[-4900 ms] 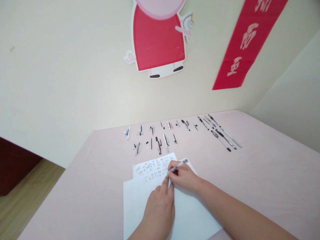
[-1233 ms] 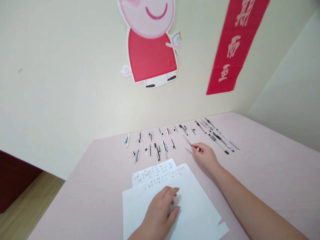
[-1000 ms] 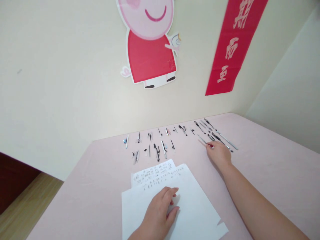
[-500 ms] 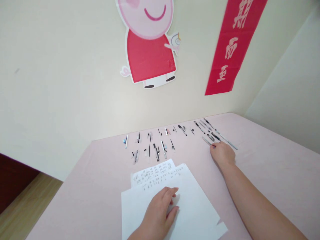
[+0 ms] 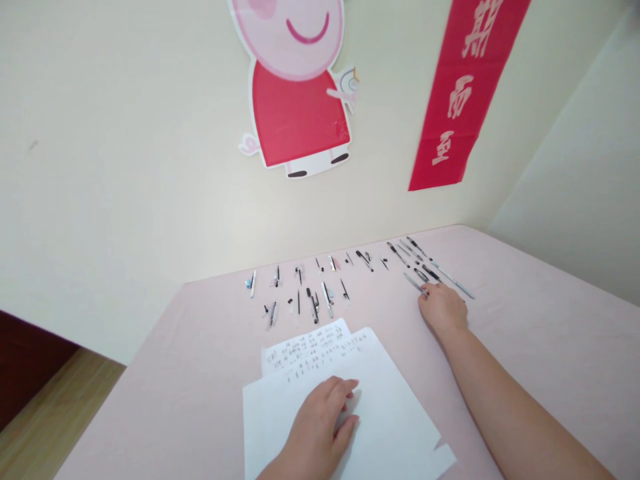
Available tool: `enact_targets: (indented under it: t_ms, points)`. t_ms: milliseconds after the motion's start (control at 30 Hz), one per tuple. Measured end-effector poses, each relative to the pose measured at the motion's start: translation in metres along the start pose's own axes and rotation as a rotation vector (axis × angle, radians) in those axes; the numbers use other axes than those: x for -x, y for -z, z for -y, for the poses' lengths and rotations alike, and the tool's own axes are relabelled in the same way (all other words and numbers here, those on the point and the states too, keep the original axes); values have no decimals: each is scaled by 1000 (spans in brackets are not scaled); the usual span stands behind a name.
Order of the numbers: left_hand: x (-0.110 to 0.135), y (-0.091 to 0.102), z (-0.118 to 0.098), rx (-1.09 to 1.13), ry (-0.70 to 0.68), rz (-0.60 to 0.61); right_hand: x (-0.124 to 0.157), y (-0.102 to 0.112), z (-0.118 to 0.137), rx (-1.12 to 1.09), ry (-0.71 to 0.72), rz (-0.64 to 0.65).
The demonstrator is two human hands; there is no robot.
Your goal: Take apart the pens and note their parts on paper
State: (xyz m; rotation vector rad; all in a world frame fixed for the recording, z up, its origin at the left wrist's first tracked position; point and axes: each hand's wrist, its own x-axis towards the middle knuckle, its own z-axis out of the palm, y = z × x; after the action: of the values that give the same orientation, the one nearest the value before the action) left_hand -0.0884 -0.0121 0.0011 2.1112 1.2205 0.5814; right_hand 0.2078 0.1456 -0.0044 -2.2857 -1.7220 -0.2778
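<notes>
My left hand (image 5: 323, 423) lies on the white sheet of paper (image 5: 395, 427), thumb and fingers apart, holding nothing. Under that sheet's top edge is a second sheet with handwriting (image 5: 305, 347). Out to the right, my right hand (image 5: 445, 308) is at the near end of a group of pens, its fingers closed on the end of a slim grey pen (image 5: 414, 283) that lies on the table. The fingertips are partly hidden by the hand. Just beyond them are a short black pen (image 5: 421, 274) and a long pale pen (image 5: 455, 280).
Taken-apart pens and caps lie in two rough rows across the pink-covered table (image 5: 200, 373), including a black pen (image 5: 313, 305) and a white pen (image 5: 253, 283). More pens (image 5: 399, 254) lie at the back right. Behind stands a wall with a pig cutout (image 5: 300, 113) and a red banner (image 5: 463, 100).
My right hand has shifted very slightly at the grey pen. My left hand stays on the paper, and the pens lie as before. The view has tilted a little.
</notes>
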Motion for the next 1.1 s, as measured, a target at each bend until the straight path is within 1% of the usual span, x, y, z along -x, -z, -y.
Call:
enact_targets:
  t_ms: [300,567,667,733,800,833,933,1000,1100]
  points:
    - [0,-2,2,-4,-5,-1,-3,-4,0,-18,-36,-7]
    - [1,-2,2,11,2,6,-4,-6,-2,-16,-18,-44]
    - [1,-1,2,13,-5,2,-5,-7,0,-48,50,-146]
    - [1,-1,2,11,-8,3,-3,-7,6,-112,146,-223]
    - [1,-2,2,8,-13,6,2,-6,18,-205,267,-241]
    - [1,-2,2,7,-14,5,6,-5,25,-257,324,-218]
    - [1,-3,2,8,-19,-5,19,-2,46,-402,482,-54]
    - [1,-3,2,10,-24,-14,27,0,56,-453,543,30]
    - [0,-2,1,8,-32,-19,33,0,62,-502,611,103]
